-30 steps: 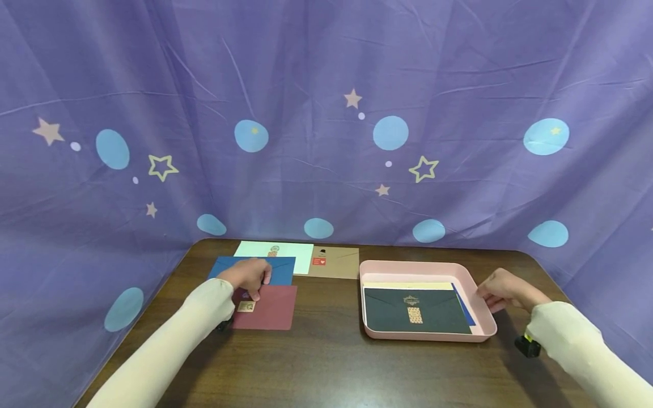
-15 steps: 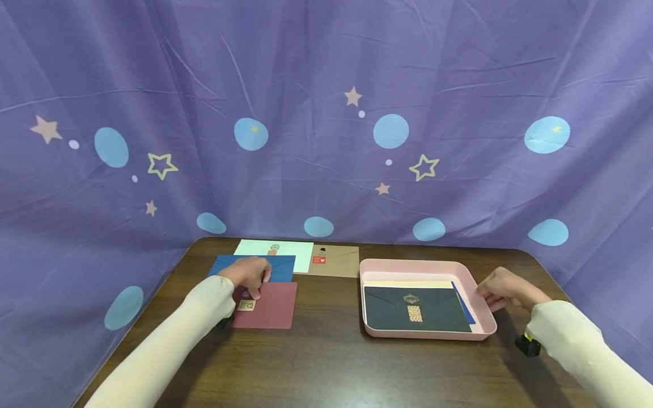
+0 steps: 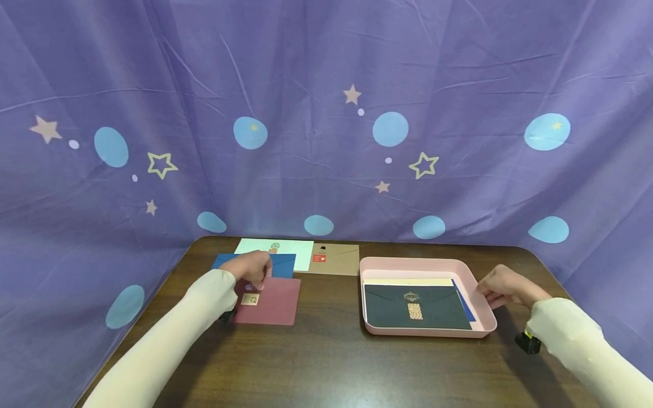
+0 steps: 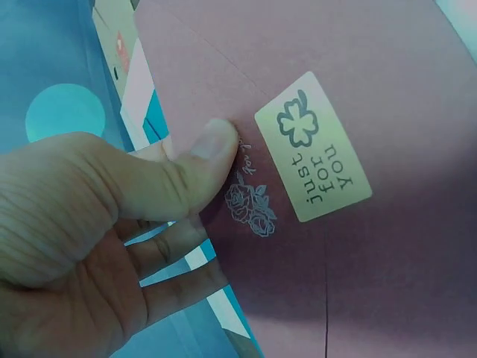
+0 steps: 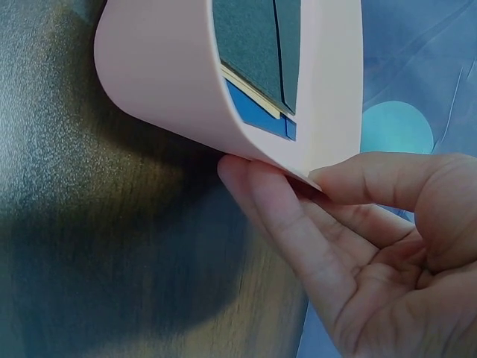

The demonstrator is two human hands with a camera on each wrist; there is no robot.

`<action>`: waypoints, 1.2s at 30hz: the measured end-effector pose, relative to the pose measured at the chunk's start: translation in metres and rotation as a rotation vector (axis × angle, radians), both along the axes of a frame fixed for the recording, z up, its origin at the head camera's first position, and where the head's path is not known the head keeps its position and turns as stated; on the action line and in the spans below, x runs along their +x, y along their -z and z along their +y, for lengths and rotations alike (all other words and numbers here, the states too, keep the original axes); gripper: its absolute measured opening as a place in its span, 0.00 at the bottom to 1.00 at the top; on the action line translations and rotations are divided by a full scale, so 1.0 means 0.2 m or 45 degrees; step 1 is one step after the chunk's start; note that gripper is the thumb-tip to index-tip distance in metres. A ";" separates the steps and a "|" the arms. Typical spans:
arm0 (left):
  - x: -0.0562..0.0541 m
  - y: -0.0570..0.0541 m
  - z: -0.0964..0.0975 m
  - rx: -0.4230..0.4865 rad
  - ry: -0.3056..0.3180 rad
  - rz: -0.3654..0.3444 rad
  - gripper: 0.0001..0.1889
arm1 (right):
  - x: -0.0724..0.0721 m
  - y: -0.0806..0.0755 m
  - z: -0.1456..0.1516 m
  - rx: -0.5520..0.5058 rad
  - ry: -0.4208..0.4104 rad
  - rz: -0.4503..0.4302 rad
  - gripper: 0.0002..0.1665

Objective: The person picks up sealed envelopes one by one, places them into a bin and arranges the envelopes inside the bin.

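My left hand (image 3: pixel 251 268) pinches a dark red envelope (image 3: pixel 275 303) at its far edge. In the left wrist view the thumb (image 4: pixel 205 160) lies on the printed roses, beside a cream "just for you" sticker (image 4: pixel 313 149), and the other fingers go behind the paper. Just behind it a blue envelope (image 3: pixel 283 265) lies partly covered. At the right, my right hand (image 3: pixel 510 287) grips the side rim of a pink tray (image 3: pixel 479 283), with the thumb at the rim and fingers against the outer wall. A dark green envelope (image 3: pixel 388 309) lies uppermost in the tray.
A pale mint envelope (image 3: pixel 301 255) and a brown kraft envelope (image 3: pixel 339 260) lie at the back of the wooden table (image 3: pixel 326 351). Yellow and blue edges show under the green envelope. A purple curtain (image 3: pixel 326 73) hangs behind the table.
The left hand has shifted a little away and to the right, and the dark red envelope has come with it, seemingly raised slightly. The right hand and tray stay as they were.
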State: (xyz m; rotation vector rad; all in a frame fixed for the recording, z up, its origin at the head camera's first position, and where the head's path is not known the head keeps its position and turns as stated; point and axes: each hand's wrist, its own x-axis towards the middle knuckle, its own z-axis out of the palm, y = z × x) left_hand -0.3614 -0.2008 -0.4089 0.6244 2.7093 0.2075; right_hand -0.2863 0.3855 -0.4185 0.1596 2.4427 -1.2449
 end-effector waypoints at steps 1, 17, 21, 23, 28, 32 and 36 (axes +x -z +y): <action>0.00 0.00 0.00 0.008 0.008 0.011 0.09 | 0.00 0.00 0.00 0.000 0.001 -0.001 0.15; 0.00 -0.03 0.02 0.062 0.023 0.061 0.10 | 0.00 0.00 0.00 -0.003 -0.003 0.011 0.18; 0.01 -0.06 0.02 0.103 0.035 0.063 0.09 | 0.00 0.00 0.00 -0.003 -0.003 0.012 0.18; 0.02 -0.08 0.03 0.125 0.052 0.068 0.08 | 0.00 0.00 0.00 -0.001 -0.001 0.009 0.18; 0.02 -0.10 0.04 0.169 0.060 0.060 0.07 | 0.00 0.00 0.00 0.008 0.003 0.007 0.17; 0.02 -0.10 0.05 0.189 0.053 0.059 0.07 | 0.00 0.00 0.00 0.014 0.004 0.011 0.17; 0.01 -0.11 0.05 0.207 0.050 0.065 0.07 | 0.01 0.00 0.00 0.013 0.006 0.014 0.15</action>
